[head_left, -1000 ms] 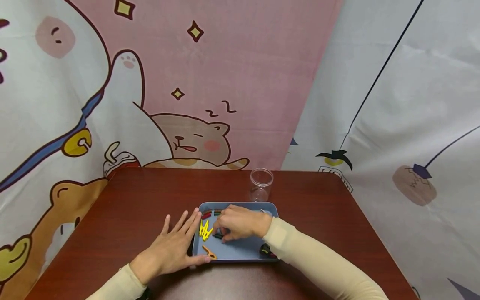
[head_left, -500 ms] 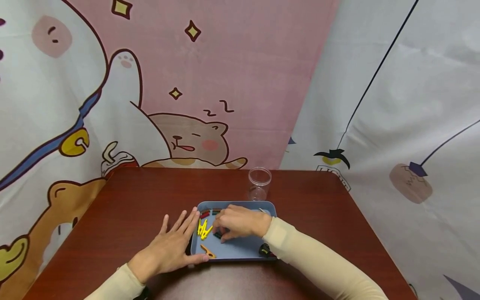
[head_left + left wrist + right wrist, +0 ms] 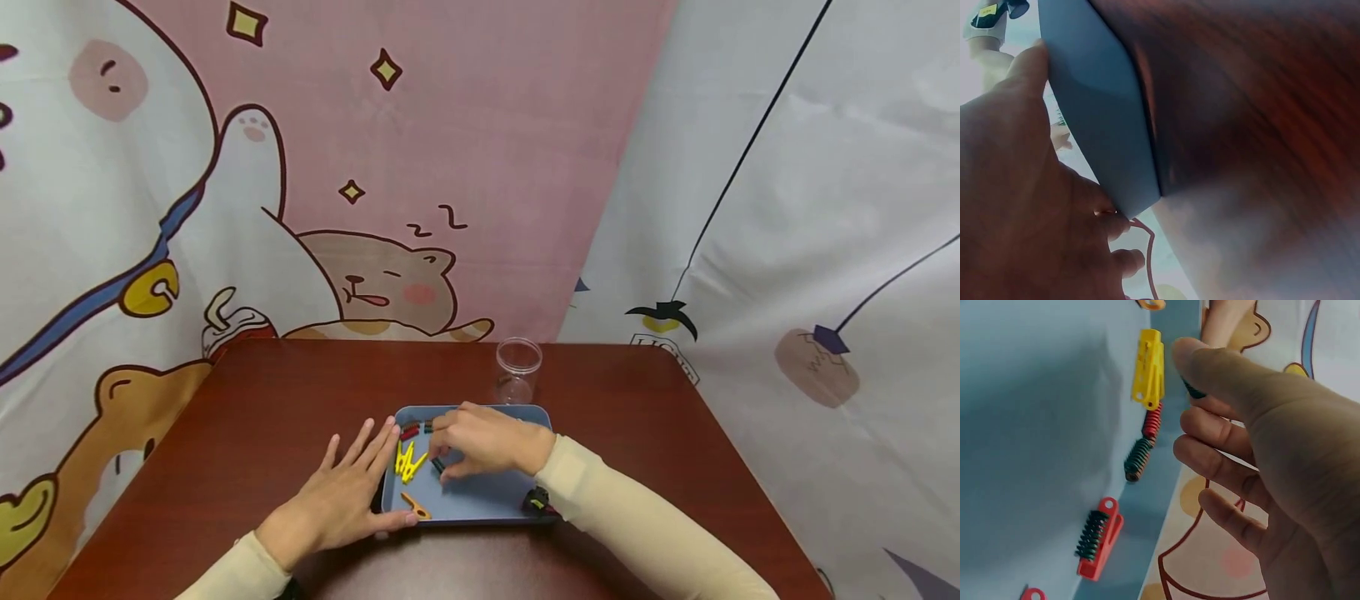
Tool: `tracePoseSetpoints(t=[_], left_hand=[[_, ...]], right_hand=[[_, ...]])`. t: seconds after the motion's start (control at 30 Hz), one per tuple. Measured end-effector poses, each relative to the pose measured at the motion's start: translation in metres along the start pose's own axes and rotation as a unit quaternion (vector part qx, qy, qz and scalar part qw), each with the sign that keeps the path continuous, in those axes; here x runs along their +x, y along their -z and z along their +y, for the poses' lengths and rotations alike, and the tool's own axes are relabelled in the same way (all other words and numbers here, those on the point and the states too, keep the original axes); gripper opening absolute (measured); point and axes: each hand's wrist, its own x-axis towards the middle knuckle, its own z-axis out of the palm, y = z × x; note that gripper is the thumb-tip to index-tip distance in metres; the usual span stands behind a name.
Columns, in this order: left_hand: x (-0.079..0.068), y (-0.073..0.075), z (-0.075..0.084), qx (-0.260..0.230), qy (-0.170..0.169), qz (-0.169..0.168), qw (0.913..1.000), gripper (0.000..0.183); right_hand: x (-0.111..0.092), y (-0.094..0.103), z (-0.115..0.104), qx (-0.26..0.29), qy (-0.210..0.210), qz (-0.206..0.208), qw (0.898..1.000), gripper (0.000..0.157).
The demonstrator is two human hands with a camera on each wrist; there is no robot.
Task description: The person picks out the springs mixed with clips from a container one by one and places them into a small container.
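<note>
Right hand: your wrist sits a little farther right than half a second ago, and your fingertips look slightly higher over the tray
Dark green piece: your right thumb and forefinger pinch it, a grip that probably suits so small a body; it seems more steeply tilted than earlier, and you cannot tell whether it touches the tray floor
Left hand: your fingers spread straight along the tray's left edge, thumb at the near corner, likely to steady it; unchanged from earlier
Yellow clips: they lie inside, between the left wall and your right fingertips, as before
Orange clip: it rests in the near left corner, beside your left thumb
Red ridged piece: it lies near the far wall, perhaps grouped by kind with its neighbours
Clear cup: it stands upright just behind the tray, in the same place as earlier
</note>
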Motion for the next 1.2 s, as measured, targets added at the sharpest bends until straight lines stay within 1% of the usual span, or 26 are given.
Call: tracePoseSetpoints(t=[0.2, 0.3, 0.4, 0.67, 0.87, 1.1, 1.2], left_hand=[[-0.001, 0.000, 0.001, -0.005, 0.000, 0.000, 1.0000, 0.136], [-0.001, 0.000, 0.001, -0.006, 0.001, 0.000, 1.0000, 0.136], [-0.001, -0.001, 0.001, -0.006, 0.001, 0.000, 1.0000, 0.136], [-0.002, 0.001, 0.001, -0.009, 0.001, 0.005, 0.9999, 0.136], [-0.002, -0.002, 0.001, -0.002, 0.005, 0.004, 1.0000, 0.138], [-0.002, -0.001, 0.002, -0.005, 0.004, 0.004, 1.0000, 0.137], [-0.002, 0.000, 0.002, -0.002, 0.003, 0.005, 1.0000, 0.138]], right_hand=[[-0.010, 0.008, 0.002, -0.007, -0.028, 0.048, 0.998, 0.034], [-0.015, 0.011, 0.006, -0.007, -0.041, 0.080, 0.996, 0.034], [-0.020, 0.013, 0.009, -0.003, -0.054, 0.104, 0.993, 0.035], [-0.029, 0.016, 0.019, 0.011, -0.079, 0.134, 0.988, 0.036], [-0.034, 0.017, 0.028, 0.026, -0.093, 0.160, 0.982, 0.035], [-0.042, 0.018, 0.041, 0.051, -0.124, 0.195, 0.972, 0.034], [-0.045, 0.017, 0.048, 0.060, -0.127, 0.216, 0.966, 0.034]])
